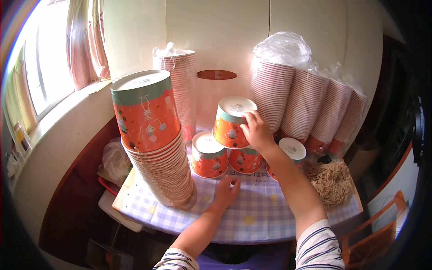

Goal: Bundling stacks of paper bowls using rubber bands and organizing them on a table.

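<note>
In the head view, I see my right hand (257,130) part-closed on an upturned orange-and-green paper cup (229,123), its fingers and thumb pressed to the cup's right side near the base. That cup sits above two more upturned cups, the left lower cup (209,159) and the middle lower cup (245,161) (I cannot tell whether it bears on them). Another upturned cup (292,149) is partly hidden by my right forearm. My left hand (226,191) is half open, fingers loosely curled with nothing visible in it, low over the checked tabletop (202,222) in front of the lower cups. A tall nested cup stack (157,168) leans at the left; plastic-wrapped cup stacks (306,101) line the back right, with a tan string bundle (330,183) before them.
</note>
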Available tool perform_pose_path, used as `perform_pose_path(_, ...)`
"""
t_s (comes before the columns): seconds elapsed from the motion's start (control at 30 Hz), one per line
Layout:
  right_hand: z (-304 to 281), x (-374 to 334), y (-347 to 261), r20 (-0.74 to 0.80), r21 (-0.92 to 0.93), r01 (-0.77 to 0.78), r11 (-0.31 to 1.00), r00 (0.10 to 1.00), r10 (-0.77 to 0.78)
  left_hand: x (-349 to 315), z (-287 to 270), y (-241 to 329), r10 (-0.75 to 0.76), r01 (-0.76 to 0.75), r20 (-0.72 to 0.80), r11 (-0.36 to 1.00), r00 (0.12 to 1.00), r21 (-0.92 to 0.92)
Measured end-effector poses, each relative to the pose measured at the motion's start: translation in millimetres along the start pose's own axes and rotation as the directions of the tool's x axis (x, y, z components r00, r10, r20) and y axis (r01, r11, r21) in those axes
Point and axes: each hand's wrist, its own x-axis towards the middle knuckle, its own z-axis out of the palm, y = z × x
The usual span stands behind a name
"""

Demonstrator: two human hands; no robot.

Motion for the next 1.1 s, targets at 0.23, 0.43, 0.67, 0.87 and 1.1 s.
perform_pose_path(0.23, -53, -36, -12, -0.094, 0.464, -0.299, 0.834, 0.919, 0.382, 4, -2, 2, -0.031, 0.025, -0.079, 0.997, 0.996, -0.074)
perform_pose_path(0.43, -68, -160, 22, 0.322, 0.927, -0.365, -0.091, 0.643, 0.695, 10, -5, -6, -0.174, 0.132, -0.121, 0.947, 0.977, -0.293)
perform_pose_path(0.67, -40, -262, 16, 0.803, 0.574, -0.354, -0.739, 0.420, 0.423, 15, -16, -9, -0.274, 0.185, -0.062, 0.783, 0.960, -0.594)
perform_pose_path(0.87, -50, -264, 15, 0.881, 0.472, -0.569, -0.673, 0.323, 0.345, 11, -37, 34, -0.243, 0.234, 0.086, 0.683, 0.966, -0.692)
perform_pose_path(1.1, -62, -253, -4, 0.797, 0.384, -0.913, -0.140, 0.251, 0.549, 11, -38, 23, -0.317, 0.329, 0.174, 0.546, 0.932, -0.771)
